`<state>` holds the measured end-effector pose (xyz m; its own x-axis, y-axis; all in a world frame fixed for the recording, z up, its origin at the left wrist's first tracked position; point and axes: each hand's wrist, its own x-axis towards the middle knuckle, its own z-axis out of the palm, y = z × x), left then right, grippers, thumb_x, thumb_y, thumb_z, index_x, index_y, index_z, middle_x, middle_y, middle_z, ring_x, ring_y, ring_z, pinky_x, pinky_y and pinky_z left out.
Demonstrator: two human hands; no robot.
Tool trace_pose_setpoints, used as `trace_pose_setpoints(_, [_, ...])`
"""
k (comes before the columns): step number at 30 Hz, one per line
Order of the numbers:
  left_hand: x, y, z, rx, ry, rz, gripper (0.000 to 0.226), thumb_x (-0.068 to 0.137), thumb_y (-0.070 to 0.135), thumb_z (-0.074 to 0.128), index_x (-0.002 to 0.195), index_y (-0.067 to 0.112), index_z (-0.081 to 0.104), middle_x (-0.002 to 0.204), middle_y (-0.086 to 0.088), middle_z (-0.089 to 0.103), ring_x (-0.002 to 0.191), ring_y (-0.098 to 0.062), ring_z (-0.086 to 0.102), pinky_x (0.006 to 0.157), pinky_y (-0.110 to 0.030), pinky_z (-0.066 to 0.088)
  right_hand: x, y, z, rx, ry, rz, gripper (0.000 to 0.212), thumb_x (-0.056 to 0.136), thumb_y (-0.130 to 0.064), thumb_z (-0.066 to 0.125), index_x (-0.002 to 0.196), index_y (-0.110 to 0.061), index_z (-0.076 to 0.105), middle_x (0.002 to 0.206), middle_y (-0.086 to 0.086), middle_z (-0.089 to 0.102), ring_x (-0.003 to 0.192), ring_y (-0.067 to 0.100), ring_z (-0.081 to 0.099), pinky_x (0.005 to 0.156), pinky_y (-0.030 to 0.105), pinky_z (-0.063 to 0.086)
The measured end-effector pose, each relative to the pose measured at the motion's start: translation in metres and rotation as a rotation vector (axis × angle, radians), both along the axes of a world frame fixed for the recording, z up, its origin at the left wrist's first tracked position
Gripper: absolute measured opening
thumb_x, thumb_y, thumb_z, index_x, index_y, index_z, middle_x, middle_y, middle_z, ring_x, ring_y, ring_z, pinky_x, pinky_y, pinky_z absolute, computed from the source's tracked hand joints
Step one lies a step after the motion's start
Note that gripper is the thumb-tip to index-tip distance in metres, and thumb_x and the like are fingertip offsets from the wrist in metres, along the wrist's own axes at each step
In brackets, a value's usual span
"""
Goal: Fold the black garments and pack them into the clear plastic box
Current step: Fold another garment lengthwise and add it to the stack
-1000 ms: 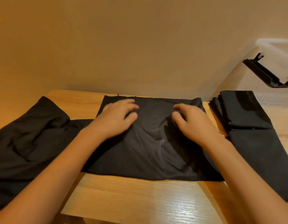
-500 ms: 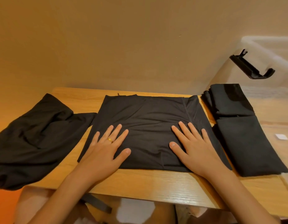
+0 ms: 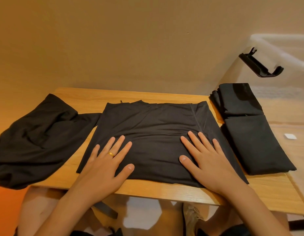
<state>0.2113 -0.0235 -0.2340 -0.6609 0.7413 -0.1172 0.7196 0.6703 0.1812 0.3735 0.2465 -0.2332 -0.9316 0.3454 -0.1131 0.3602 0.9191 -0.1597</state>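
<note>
The light wooden table (image 3: pixel 165 193) carries all the cloth, and the clear plastic box (image 3: pixel 284 48) with its black clip latch (image 3: pixel 260 65) stands at the table's right end; the broad flat black garment (image 3: pixel 153 126) lies squared in the middle, folded into a rectangle, with a crumpled heap of black garments (image 3: pixel 37 142) just beside it on the left and a narrow folded black garment (image 3: pixel 250 133) just beside it on the right, though I cannot tell whether that one sits inside the box's clear wall or outside it; the left hand (image 3: pixel 107 166), wearing a gold ring (image 3: pixel 111 154), and the right hand (image 3: pixel 209 160) both press palm-down on the near half of the middle garment, fingers straight and spread, gripping nothing; the step in hand looks like smoothing a fold, and the next move probably calls for taking one side edge and folding it across to match the narrow piece on the right; a second earlier the hands sat at the far edge with fingers bent and the cloth ridged between them; since then they have drawn toward the near edge and flattened, and the ridges are mostly gone.
</note>
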Motion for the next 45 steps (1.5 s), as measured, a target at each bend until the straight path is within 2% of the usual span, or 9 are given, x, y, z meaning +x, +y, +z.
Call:
trace_pose_setpoints(5, [-0.01, 0.005, 0.01, 0.001, -0.061, -0.051, 0.09, 0.07, 0.088, -0.018, 0.153, 0.052, -0.008, 0.161, 0.023, -0.024, 0.147, 0.001, -0.027, 0.121, -0.036, -0.012, -0.002, -0.006, 0.002, 0.007, 0.002, -0.035, 0.079, 0.08, -0.076, -0.016, 0.154, -0.047, -0.016, 0.164, -0.017, -0.022, 0.15, 0.009, -0.025, 0.12, 0.039, -0.017])
trace_pose_setpoints(9, [-0.026, 0.016, 0.022, 0.058, -0.145, -0.025, 0.067, 0.095, 0.068, 0.011, 0.157, 0.045, 0.006, 0.165, 0.021, -0.009, 0.15, 0.002, -0.014, 0.124, -0.037, -0.007, 0.0, -0.008, 0.001, 0.004, 0.0, -0.05, 0.081, 0.078, -0.076, -0.018, 0.154, -0.048, -0.015, 0.164, -0.016, -0.021, 0.151, 0.009, -0.025, 0.121, 0.04, -0.017])
trace_pose_setpoints(15, [-0.126, 0.056, 0.018, 0.347, -0.016, 0.282, 0.054, 0.105, 0.036, 0.042, 0.154, 0.014, 0.038, 0.154, -0.009, 0.045, 0.141, -0.028, 0.041, 0.114, -0.045, 0.035, 0.0, -0.008, 0.002, -0.006, -0.006, -0.052, 0.078, 0.077, -0.076, -0.019, 0.151, -0.049, -0.017, 0.164, -0.018, -0.022, 0.15, 0.008, -0.026, 0.122, 0.04, -0.017])
trace_pose_setpoints(19, [-0.177, 0.074, 0.012, 0.439, 0.011, 0.412, 0.059, 0.098, 0.033, 0.06, 0.148, 0.006, 0.044, 0.127, -0.013, 0.063, 0.123, -0.035, 0.054, 0.101, -0.045, 0.043, 0.0, -0.009, 0.004, -0.012, -0.006, -0.058, 0.081, 0.078, -0.076, -0.018, 0.154, -0.049, -0.014, 0.164, -0.018, -0.021, 0.15, 0.007, -0.026, 0.122, 0.039, -0.017])
trace_pose_setpoints(24, [-0.199, 0.087, 0.013, 0.519, -0.073, 0.417, 0.045, 0.093, 0.014, 0.067, 0.135, 0.007, 0.057, 0.091, -0.008, 0.065, 0.095, -0.026, 0.062, 0.085, -0.034, 0.044, 0.0, -0.008, 0.004, -0.049, 0.026, -0.066, 0.084, 0.077, -0.08, -0.02, 0.155, -0.05, -0.009, 0.165, -0.02, -0.017, 0.151, 0.006, -0.024, 0.122, 0.038, -0.017])
trace_pose_setpoints(33, [-0.22, 0.114, 0.048, 0.889, 0.021, 0.267, 0.037, 0.096, 0.012, 0.06, 0.132, 0.018, 0.06, 0.088, 0.012, 0.057, 0.075, -0.003, 0.055, 0.074, -0.018, 0.045, 0.001, -0.011, 0.005, -0.053, 0.036, -0.095, 0.079, 0.082, -0.075, -0.013, 0.156, -0.049, -0.007, 0.166, -0.018, -0.017, 0.151, 0.006, -0.025, 0.122, 0.039, -0.018])
trace_pose_setpoints(40, [-0.226, 0.119, 0.015, 0.37, 0.048, 0.256, 0.036, 0.097, 0.016, 0.057, 0.132, 0.014, 0.062, 0.117, -0.011, 0.065, 0.111, -0.036, 0.06, 0.095, -0.048, 0.049, -0.001, -0.009, 0.003, -0.044, 0.026, -0.1, 0.089, 0.071, -0.079, -0.031, 0.153, -0.05, -0.015, 0.165, -0.015, -0.022, 0.151, 0.011, -0.027, 0.122, 0.043, -0.019])
trace_pose_setpoints(42, [-0.208, 0.114, 0.021, 0.439, 0.139, 0.234, 0.038, 0.097, 0.016, 0.054, 0.134, 0.016, 0.06, 0.125, -0.012, 0.062, 0.115, -0.035, 0.057, 0.097, -0.05, 0.047, 0.001, -0.007, 0.004, -0.085, 0.053, -0.087, 0.088, 0.074, -0.08, -0.026, 0.155, -0.049, -0.01, 0.166, -0.016, -0.019, 0.151, 0.009, -0.026, 0.121, 0.042, -0.02])
trace_pose_setpoints(45, [-0.158, 0.093, 0.044, 0.561, 0.11, 0.176, 0.034, 0.098, 0.022, 0.055, 0.132, 0.022, 0.06, 0.113, 0.0, 0.064, 0.1, -0.022, 0.06, 0.084, -0.039, 0.047, 0.009, -0.004, 0.009, -0.236, 0.237, -0.056, 0.072, 0.091, -0.074, 0.008, 0.156, -0.047, 0.022, 0.167, -0.022, 0.006, 0.154, 0.001, -0.01, 0.125, 0.042, -0.011])
